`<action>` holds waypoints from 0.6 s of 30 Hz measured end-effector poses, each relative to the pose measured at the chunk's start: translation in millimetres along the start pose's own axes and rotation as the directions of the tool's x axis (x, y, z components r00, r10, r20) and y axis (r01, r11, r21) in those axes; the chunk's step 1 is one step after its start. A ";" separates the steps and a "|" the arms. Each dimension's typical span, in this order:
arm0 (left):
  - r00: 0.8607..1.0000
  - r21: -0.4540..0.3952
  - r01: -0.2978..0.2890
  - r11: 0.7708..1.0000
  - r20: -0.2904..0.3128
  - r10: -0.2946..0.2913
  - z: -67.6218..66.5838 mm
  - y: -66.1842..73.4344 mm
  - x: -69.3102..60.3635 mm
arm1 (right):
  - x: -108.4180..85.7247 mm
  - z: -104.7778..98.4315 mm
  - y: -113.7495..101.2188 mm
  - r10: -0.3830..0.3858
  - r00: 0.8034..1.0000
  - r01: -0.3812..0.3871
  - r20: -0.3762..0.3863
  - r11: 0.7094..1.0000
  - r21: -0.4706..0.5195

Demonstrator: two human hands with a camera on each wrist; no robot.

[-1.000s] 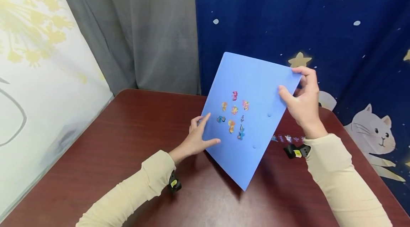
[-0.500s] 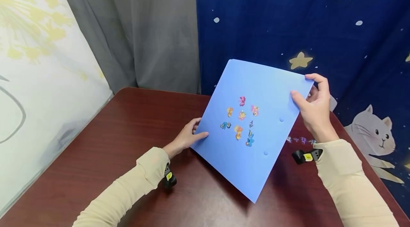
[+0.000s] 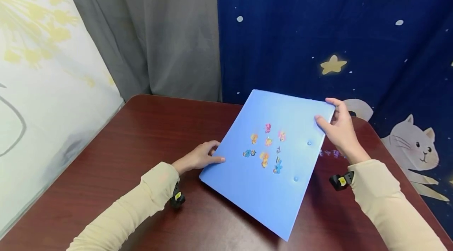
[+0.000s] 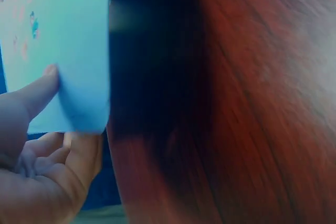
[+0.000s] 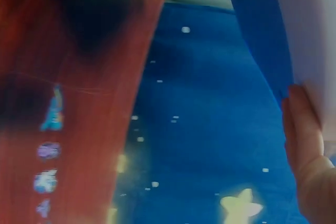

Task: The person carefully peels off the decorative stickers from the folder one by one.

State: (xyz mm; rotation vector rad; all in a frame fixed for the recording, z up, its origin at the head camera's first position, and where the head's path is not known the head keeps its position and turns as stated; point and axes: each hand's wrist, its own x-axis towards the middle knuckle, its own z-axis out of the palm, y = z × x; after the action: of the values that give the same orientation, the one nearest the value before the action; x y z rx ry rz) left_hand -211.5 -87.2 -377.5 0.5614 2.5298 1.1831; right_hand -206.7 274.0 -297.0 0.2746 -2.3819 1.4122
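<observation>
Blue folder (image 3: 270,178) slanted btwn both hands, long axis far R to near L

Folder was over the table (image 3: 152,133), tilted, sticker face up toward the wearer. Its long axis ran slantwise, far R to near L in the head view, so each hand had a diff. end. R hand (image 3: 339,127) was at the far R corner, thumb on the face, fingers behind: gripping. L hand (image 3: 201,155) was at the opp. long edge, toward the near L corner, thumb on top, fingers under: pinching. So L hand was closer to the near end, R hand to the far end; most of the folder lay to the R of L hand, and to the L of & nearer than R hand.

Near R corner had no hand on it & pointed at the wearer. Couldn't tell if it touched the table.

Stickers (image 3: 264,160) sat mid-face; two round snaps, upper (image 3: 309,143) & lower (image 3: 295,179), were along the R edge. R wrist cam also showed a row of small colourful figures (image 5: 47,181) on the table, beyond the folder's R edge in head view. Bkgd: blue curtain (image 3: 265,38) w/ stars, grey curtain (image 3: 180,38) to its L.
</observation>
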 end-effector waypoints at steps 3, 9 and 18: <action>0.996 0.072 0.033 0.997 0.079 -0.039 1.3 1.0 -7.9 | 0.4 7.9 11.0 0.045 0.997 -0.043 0.070 0.998 -0.035; 0.977 0.095 0.141 0.985 0.149 -0.154 11.7 -1.1 -28.2 | -0.7 30.9 38.9 0.178 0.958 -0.151 0.226 0.980 -0.130; 0.976 0.396 0.071 0.916 0.160 -0.145 22.0 6.1 -55.9 | 0.9 59.2 70.4 0.353 0.851 -0.212 0.389 0.909 -0.360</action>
State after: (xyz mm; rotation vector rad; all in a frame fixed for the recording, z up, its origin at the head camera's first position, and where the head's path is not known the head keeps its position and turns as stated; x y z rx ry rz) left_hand -151.7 -94.9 -381.1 0.5802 2.5998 0.5569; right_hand -243.6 256.2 -379.3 0.1792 -3.0925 1.1577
